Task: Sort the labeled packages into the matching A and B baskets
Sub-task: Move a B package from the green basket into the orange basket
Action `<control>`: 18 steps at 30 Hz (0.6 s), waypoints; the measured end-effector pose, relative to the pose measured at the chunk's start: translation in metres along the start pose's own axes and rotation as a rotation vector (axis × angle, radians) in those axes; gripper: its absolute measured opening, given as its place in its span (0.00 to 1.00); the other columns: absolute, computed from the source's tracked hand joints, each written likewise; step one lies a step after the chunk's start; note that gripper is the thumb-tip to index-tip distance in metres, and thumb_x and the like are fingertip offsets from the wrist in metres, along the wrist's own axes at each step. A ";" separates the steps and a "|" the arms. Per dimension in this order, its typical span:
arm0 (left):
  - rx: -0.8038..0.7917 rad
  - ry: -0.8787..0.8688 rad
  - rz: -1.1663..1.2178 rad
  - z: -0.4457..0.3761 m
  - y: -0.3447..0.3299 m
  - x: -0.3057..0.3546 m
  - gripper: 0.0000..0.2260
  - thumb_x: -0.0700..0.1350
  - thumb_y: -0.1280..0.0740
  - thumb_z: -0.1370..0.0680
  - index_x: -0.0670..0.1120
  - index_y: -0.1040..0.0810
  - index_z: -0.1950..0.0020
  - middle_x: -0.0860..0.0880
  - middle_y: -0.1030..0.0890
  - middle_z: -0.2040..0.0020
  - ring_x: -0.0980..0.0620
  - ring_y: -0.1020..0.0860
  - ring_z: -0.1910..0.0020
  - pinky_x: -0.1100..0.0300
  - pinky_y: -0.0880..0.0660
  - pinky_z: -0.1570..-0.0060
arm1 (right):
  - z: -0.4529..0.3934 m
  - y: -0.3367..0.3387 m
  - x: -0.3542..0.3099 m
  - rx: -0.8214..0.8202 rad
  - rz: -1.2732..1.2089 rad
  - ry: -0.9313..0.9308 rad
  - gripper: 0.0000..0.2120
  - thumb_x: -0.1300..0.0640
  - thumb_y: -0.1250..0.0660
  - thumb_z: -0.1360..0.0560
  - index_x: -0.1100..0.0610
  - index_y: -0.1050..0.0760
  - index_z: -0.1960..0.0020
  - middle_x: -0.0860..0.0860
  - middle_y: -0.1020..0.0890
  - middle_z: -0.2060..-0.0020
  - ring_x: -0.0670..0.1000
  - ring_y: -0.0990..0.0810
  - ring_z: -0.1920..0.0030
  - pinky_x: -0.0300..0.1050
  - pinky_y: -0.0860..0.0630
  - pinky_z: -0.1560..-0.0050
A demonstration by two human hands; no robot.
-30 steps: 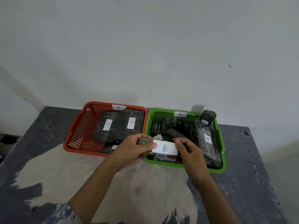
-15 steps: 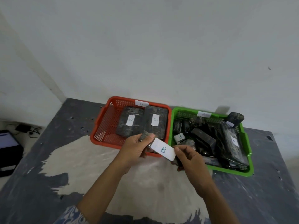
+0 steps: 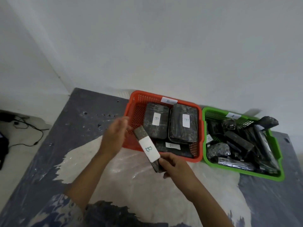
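My right hand (image 3: 176, 166) grips the near end of a slim dark package with a white B label (image 3: 148, 148), held tilted over the front left corner of the orange basket (image 3: 131, 105). That basket carries a B tag and holds three B-labelled dark packages (image 3: 155, 122). My left hand (image 3: 115, 136) hovers just left of the slim package with its fingers apart, blurred, and is not touching it. The green basket (image 3: 246, 173) with an A tag stands to the right, full of several dark packages; one there shows a B label (image 3: 208, 138).
Both baskets stand at the back of a grey table with a worn pale patch (image 3: 131, 185), against a white wall. One dark package (image 3: 268, 122) rests on the green basket's far rim. Cables and a dark device (image 3: 3, 145) lie on the floor to the left.
The slim B package has moved left from over the green basket to the orange basket's front. My left hand has let go of it and opened; the right hand alone holds it.
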State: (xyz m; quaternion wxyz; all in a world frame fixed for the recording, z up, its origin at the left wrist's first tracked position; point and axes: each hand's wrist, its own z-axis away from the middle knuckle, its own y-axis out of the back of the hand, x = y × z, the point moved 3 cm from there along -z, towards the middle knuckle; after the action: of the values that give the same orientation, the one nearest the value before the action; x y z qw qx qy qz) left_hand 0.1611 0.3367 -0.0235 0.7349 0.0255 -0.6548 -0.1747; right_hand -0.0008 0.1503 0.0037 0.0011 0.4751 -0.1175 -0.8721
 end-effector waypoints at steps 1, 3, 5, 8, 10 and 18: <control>0.149 -0.036 -0.028 -0.008 0.016 -0.015 0.13 0.58 0.43 0.19 0.55 0.22 0.47 0.53 0.19 0.60 0.52 0.19 0.60 0.56 0.24 0.61 | -0.006 -0.006 -0.001 0.035 -0.042 -0.019 0.10 0.58 0.35 0.18 0.47 0.20 0.41 0.43 0.13 0.53 0.47 0.15 0.56 0.38 0.22 0.61; 0.305 -0.061 -0.195 -0.019 0.040 -0.048 0.10 0.54 0.43 0.19 0.57 0.24 0.45 0.55 0.20 0.58 0.50 0.20 0.59 0.56 0.28 0.61 | -0.019 -0.015 -0.004 0.106 -0.123 -0.039 0.09 0.59 0.35 0.18 0.49 0.20 0.41 0.45 0.13 0.53 0.48 0.14 0.55 0.39 0.21 0.61; 0.223 -0.077 -0.385 -0.028 0.050 -0.081 0.12 0.51 0.42 0.19 0.52 0.24 0.38 0.52 0.20 0.48 0.47 0.20 0.49 0.54 0.27 0.53 | -0.036 -0.023 -0.009 0.166 -0.186 -0.046 0.09 0.60 0.35 0.18 0.50 0.21 0.42 0.48 0.13 0.52 0.48 0.14 0.56 0.40 0.20 0.60; -0.081 -0.200 -0.875 -0.039 0.049 -0.126 0.24 0.53 0.43 0.19 0.43 0.30 0.27 0.41 0.28 0.28 0.38 0.31 0.27 0.41 0.34 0.30 | -0.066 -0.035 -0.014 0.249 -0.189 -0.056 0.09 0.60 0.35 0.18 0.51 0.21 0.40 0.50 0.14 0.49 0.51 0.14 0.52 0.47 0.16 0.54; -0.169 -0.220 -1.004 -0.040 0.049 -0.143 0.30 0.57 0.46 0.18 0.45 0.39 0.19 0.44 0.40 0.19 0.39 0.45 0.19 0.42 0.46 0.23 | -0.086 -0.044 -0.017 0.288 -0.170 -0.062 0.10 0.60 0.36 0.18 0.50 0.22 0.40 0.49 0.15 0.50 0.52 0.14 0.52 0.52 0.16 0.50; -0.154 -0.213 -1.066 -0.041 0.047 -0.156 0.31 0.62 0.50 0.18 0.51 0.48 0.17 0.49 0.48 0.17 0.47 0.54 0.18 0.47 0.50 0.22 | -0.147 -0.074 -0.022 0.490 -0.102 -0.040 0.06 0.56 0.32 0.20 0.46 0.22 0.46 0.46 0.14 0.61 0.41 0.15 0.64 0.33 0.23 0.67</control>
State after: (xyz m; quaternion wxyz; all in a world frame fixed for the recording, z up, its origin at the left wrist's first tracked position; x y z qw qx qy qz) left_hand 0.1983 0.4180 -0.1652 0.4739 0.2819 -0.6073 -0.5719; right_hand 0.1416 0.1945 -0.0696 -0.1606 0.4491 -0.3012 -0.8257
